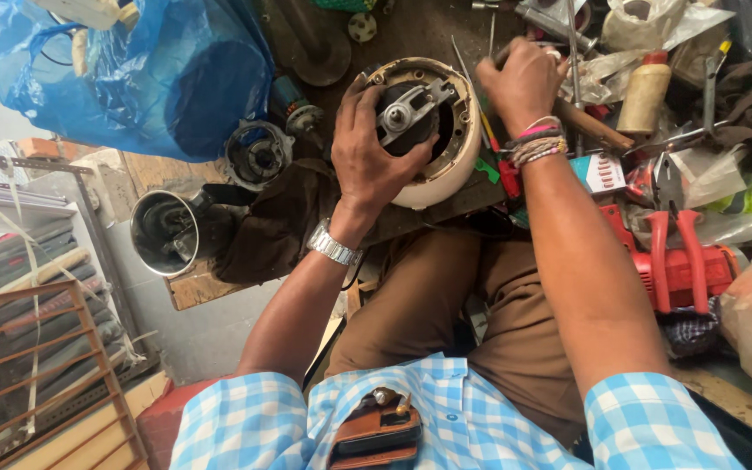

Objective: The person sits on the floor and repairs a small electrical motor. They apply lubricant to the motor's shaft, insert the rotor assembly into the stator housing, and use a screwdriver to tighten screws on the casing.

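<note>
Item: cream round appliance housing (pixel 446 170), open face up, at the near edge of the wooden workbench (pixel 193 287), 12 o'clock from the seated person's lap; a grey metal bracket (pixel 411 106) and dark motor parts show inside. Left hand (pixel 376 152): spread wide over the housing's 9 o'clock rim and interior, fingers pressing down, apparently to steady it. Right hand (pixel 524 83): at 2 o'clock of the housing, fingers curled around a slim tool whose shaft is largely hidden; kind cannot be told. Adjacent: steel jar (pixel 163 231) lying on its side at 9 o'clock; loose motor part (pixel 257 154) at 10 o'clock; blue plastic bag (pixel 141 70) beyond; red power tool (pixel 681 265) at 4 o'clock; tan bottle (pixel 646 91) at 2 o'clock amid clutter kept within reach.
</note>
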